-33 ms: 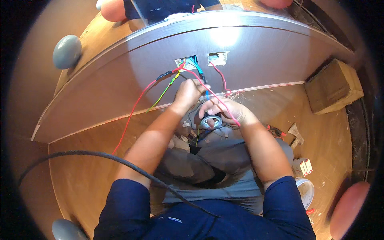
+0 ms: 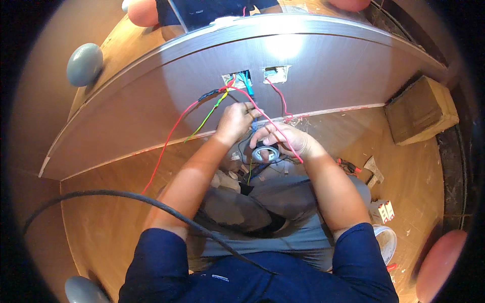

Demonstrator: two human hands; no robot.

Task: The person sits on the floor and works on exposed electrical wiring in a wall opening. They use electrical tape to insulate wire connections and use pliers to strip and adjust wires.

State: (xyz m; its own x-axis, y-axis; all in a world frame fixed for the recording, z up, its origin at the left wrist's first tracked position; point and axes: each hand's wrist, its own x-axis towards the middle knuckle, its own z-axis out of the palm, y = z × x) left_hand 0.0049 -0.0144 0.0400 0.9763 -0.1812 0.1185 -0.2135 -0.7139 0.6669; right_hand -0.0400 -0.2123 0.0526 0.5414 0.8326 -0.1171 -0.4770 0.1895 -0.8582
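Below the left wall opening (image 2: 230, 80), my left hand (image 2: 235, 121) pinches the blue wires (image 2: 247, 86) where they run down in a dark-wrapped bundle. My right hand (image 2: 290, 139) is closed around a roll of black electrical tape (image 2: 262, 154), with a finger through its pale core. A long red wire (image 2: 270, 118) from the same opening passes in front of both hands. Another red wire (image 2: 166, 134), joined by a black-taped section, hangs to the left beside a yellow-green wire (image 2: 206, 117). My left fingertips are partly hidden behind the wires.
A second opening (image 2: 283, 74) has its own red wire. A cardboard box (image 2: 422, 111) sits at the right, with a hatchet-like tool (image 2: 374, 171), red-handled tools (image 2: 348, 165) and a white tub (image 2: 386, 242) nearer. A black cable (image 2: 151, 202) crosses the lower left. Balloons (image 2: 85, 65) lie around.
The blue wires and the dark bundle have shifted slightly left and down with my left hand. My right hand and the tape roll have moved a little left.
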